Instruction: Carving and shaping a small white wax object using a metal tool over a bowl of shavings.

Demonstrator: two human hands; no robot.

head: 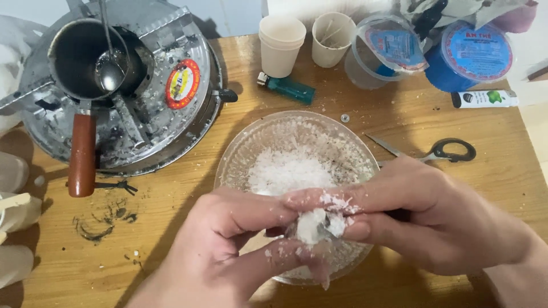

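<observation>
A clear glass bowl [245, 149] stands on the wooden table, partly filled with white flakes [288, 170] that look like wax or shredded coconut. My left hand [222, 251] and my right hand [434, 219] meet above the bowl's near rim. Together their fingertips pinch a small clump of the white flakes [315, 223]. Flakes stick to the fingers of both hands. The near part of the bowl is hidden under my hands.
At the back left a round metal stove [171, 131] carries a dark pot [80, 54] with a wooden handle [83, 157] and a ladle [111, 68]. Behind the bowl: two paper cups [281, 44], a green lighter [288, 88], plastic tubs [382, 54], scissors [439, 150], a small tube [485, 98].
</observation>
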